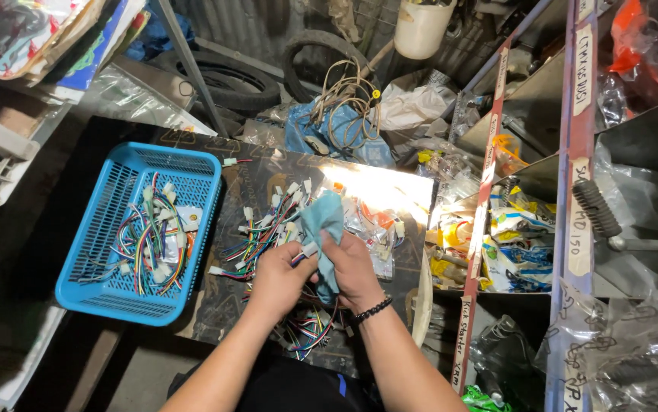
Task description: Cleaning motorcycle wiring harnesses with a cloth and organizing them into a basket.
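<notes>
Both forearms reach up from the bottom edge and meet over a dark board (260,172). The right hand (358,268), with a black bead bracelet (372,310) at the wrist, is curled tight around a light blue cloth (323,221) — the fingers fold over its lower part while the upper part stands free above the knuckles. The left hand (279,276) is closed too, its fingertips pinching a small white plug (310,249) at the end of a wire, pressed right against the cloth. Under and around both hands lies a loose heap of coloured wires (264,233) with white plugs, spread across the board. To the left sits a blue plastic basket (92,263) holding more of the same wires. On the right, metal shelves (573,191) hold plastic bags — their contents are hard to tell.
</notes>
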